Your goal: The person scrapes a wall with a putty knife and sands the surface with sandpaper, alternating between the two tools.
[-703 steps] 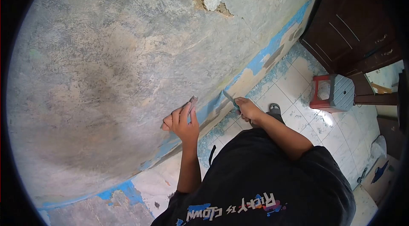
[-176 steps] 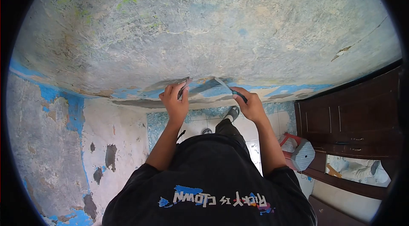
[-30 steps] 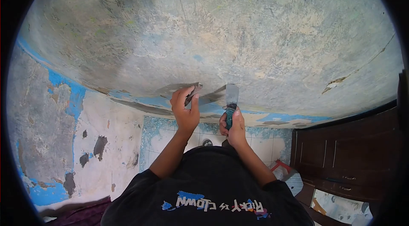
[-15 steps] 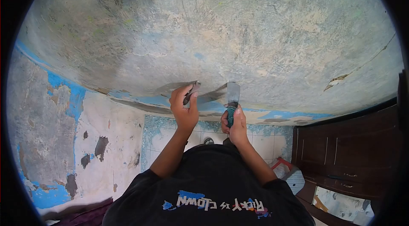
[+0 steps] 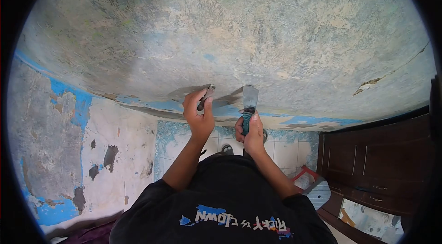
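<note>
My right hand is closed around the teal handle of a putty knife. Its wide metal blade points up at the weathered wall, the blade's edge right at the surface. To the left, my left hand pinches a slim, dark grey cylindrical object with a silvery end between thumb and fingers. I cannot tell what kind of object it is. Its tip overlaps the wall in this view, and both hands cast shadows there. Blue paint remnants run along the lower wall.
Blue paint flakes litter the white tiled floor below. A peeling side wall stands at left. At right are a dark wooden cabinet and a grey and red step stool. A cracked patch marks the wall at right.
Both hands sit slightly higher in view, still holding the same things. The putty knife has shifted a little left, and more of the floor and feet shows.
</note>
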